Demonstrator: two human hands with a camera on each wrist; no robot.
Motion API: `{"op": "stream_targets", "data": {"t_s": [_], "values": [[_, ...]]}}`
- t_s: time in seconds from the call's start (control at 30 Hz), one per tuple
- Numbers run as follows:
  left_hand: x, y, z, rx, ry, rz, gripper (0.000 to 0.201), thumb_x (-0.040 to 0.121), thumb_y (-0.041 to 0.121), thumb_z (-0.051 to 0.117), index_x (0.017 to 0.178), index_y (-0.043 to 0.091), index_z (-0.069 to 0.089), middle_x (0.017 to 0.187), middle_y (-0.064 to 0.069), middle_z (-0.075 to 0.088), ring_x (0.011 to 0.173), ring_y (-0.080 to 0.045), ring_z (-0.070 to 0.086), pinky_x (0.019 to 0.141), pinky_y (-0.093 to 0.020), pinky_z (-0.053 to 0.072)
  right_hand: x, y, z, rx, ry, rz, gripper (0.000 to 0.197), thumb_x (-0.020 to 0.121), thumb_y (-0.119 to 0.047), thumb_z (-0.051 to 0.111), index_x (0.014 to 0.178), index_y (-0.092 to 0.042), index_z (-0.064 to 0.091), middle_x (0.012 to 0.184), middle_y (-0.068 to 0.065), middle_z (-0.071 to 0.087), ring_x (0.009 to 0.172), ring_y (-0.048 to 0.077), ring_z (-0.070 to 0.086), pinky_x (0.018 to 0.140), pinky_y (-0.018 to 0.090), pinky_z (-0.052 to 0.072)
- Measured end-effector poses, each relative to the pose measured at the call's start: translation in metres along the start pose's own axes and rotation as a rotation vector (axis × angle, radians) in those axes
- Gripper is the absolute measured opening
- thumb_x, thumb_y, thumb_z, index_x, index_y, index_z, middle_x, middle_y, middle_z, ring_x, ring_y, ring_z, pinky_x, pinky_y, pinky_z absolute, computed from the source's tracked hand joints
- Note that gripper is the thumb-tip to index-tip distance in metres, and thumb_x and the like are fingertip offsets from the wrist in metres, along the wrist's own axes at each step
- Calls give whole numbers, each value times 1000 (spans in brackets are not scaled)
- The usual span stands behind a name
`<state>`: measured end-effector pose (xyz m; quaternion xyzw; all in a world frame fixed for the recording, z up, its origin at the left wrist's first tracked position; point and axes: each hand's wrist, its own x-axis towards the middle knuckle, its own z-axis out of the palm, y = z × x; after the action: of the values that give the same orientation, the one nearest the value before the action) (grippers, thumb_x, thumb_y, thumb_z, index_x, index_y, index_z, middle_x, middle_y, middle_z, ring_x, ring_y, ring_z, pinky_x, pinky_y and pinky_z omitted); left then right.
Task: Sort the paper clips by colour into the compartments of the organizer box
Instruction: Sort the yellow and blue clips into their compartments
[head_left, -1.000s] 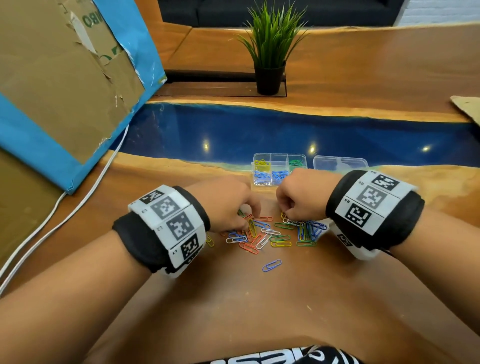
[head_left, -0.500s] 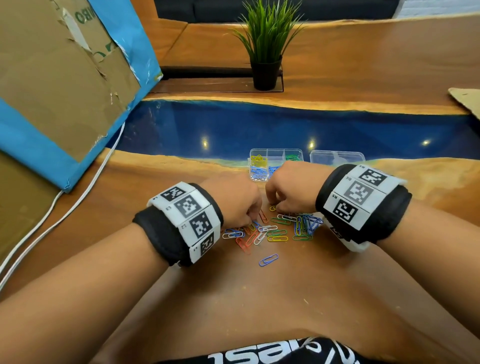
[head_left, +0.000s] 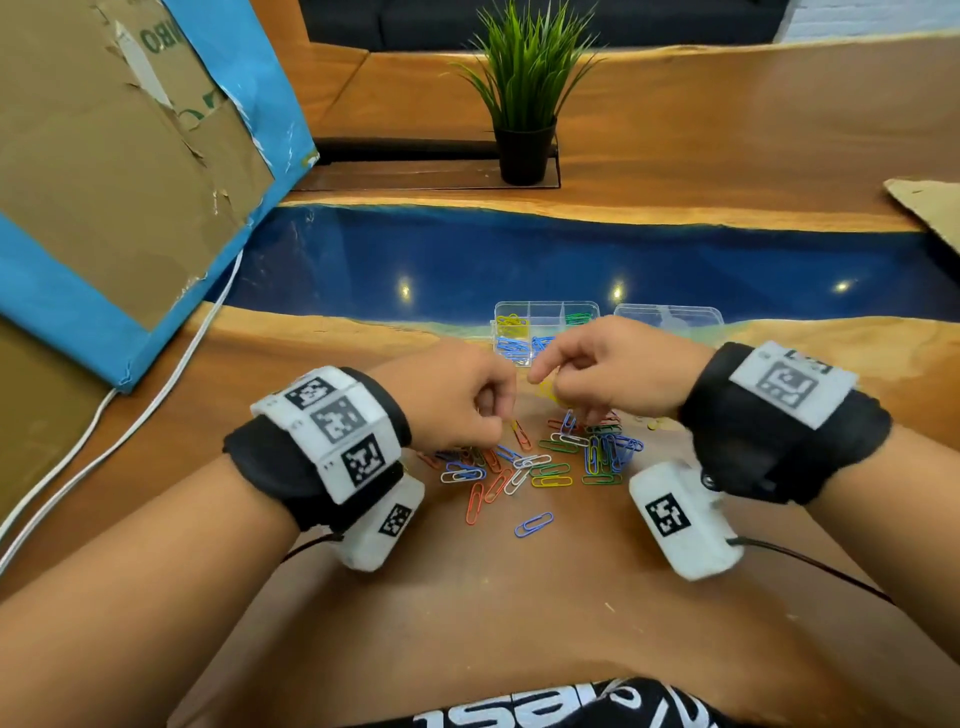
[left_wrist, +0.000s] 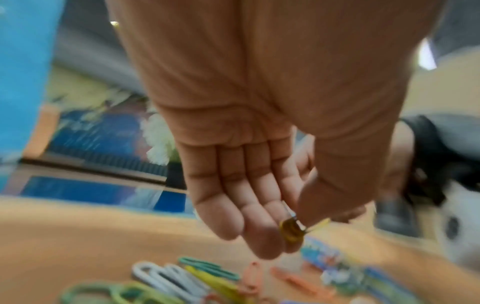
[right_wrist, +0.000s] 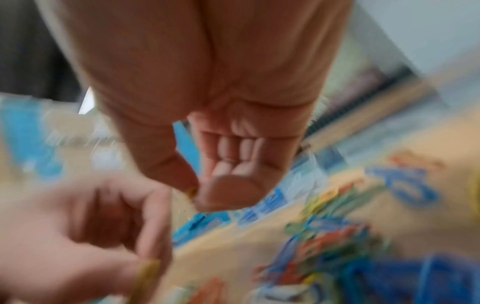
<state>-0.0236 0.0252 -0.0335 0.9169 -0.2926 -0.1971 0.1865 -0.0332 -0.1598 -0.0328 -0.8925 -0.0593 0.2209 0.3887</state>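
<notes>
Left hand pinches yellow clips between thumb and fingertips, lifted clear of the pile for carrying | right hand likewise pinches a yellow clip, blurred | organizer box just beyond, yellow compartment far-left, partly hidden behind the hands | number of clips held unclear

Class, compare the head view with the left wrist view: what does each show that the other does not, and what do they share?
Only the head view shows the organizer box with yellow, blue and green clips in its compartments, the potted plant and both wristbands. Only the left wrist view shows the left hand from the palm side, pinching a yellow paper clip at its fingers. Both show the loose clip pile on the wooden table.
</notes>
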Motion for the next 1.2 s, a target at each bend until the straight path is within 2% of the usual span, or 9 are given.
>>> {"op": "stream_targets", "data": {"t_s": [0.13,0.23,0.33,0.4,0.47,0.63,0.87,1.07,1.2], "values": [[-8,-9,-4,-376,-36,-63,28,81,-5,51,96,17,60,71,-6,63,63,-20,59,65,-32,52,-3,4,-2,509,-42,236,21,93,-3,43,89,-6,64,62,5,46,52,17,55,45,18,52],[-11,-14,-5,-459,-29,-116,32,86,-8,41,78,19,58,60,-7,56,55,-23,56,56,-26,48,-5,0,0,648,-71,316,18,90,-6,36,79,-12,49,64,6,45,48,17,49,39,17,42],[-12,-17,-6,-575,-5,-225,34,84,-9,33,64,15,49,44,5,41,37,-8,35,41,-16,29,-13,-5,6,183,-87,174,16,87,-19,44,72,-17,48,62,0,45,51,16,40,46,22,32],[-12,-19,-7,-631,2,-277,26,81,-2,35,63,13,46,44,8,34,35,-5,25,39,-12,19,-21,-10,15,-374,-99,3,13,85,-26,54,75,-20,59,66,-4,53,61,14,49,53,25,39],[-11,-22,-9,-515,25,-271,17,84,8,46,69,11,53,49,8,37,34,-4,27,36,-14,21,-26,-11,25,-686,-118,-81,14,83,-28,59,86,-15,65,80,0,64,79,18,60,66,27,49],[-10,-26,-7,100,28,-179,9,81,25,66,90,25,67,56,8,47,49,-2,46,47,-14,32,-24,-14,34,-810,-109,-102,18,86,-21,57,93,-8,68,95,10,67,90,26,63,72,29,50],[3,-13,-6,392,-32,-117,20,85,33,62,105,32,67,68,14,43,79,-11,45,68,-23,35,-24,-16,36,-880,-152,-129,20,85,-24,53,92,-10,65,86,6,60,77,22,52,61,25,39],[7,-10,-5,432,-42,-83,13,84,30,60,92,26,70,63,15,42,81,-13,51,68,-25,39,-17,-8,22,-445,-160,-13,26,86,-29,51,63,-18,43,62,0,45,63,19,44,61,31,39],[6,-11,-8,297,-11,-76,8,81,29,61,81,24,66,59,12,46,66,-9,48,63,-23,38,-16,3,10,375,-301,142,5,65,-19,43,64,-14,44,57,2,43,44,13,35,43,20,29]]}}
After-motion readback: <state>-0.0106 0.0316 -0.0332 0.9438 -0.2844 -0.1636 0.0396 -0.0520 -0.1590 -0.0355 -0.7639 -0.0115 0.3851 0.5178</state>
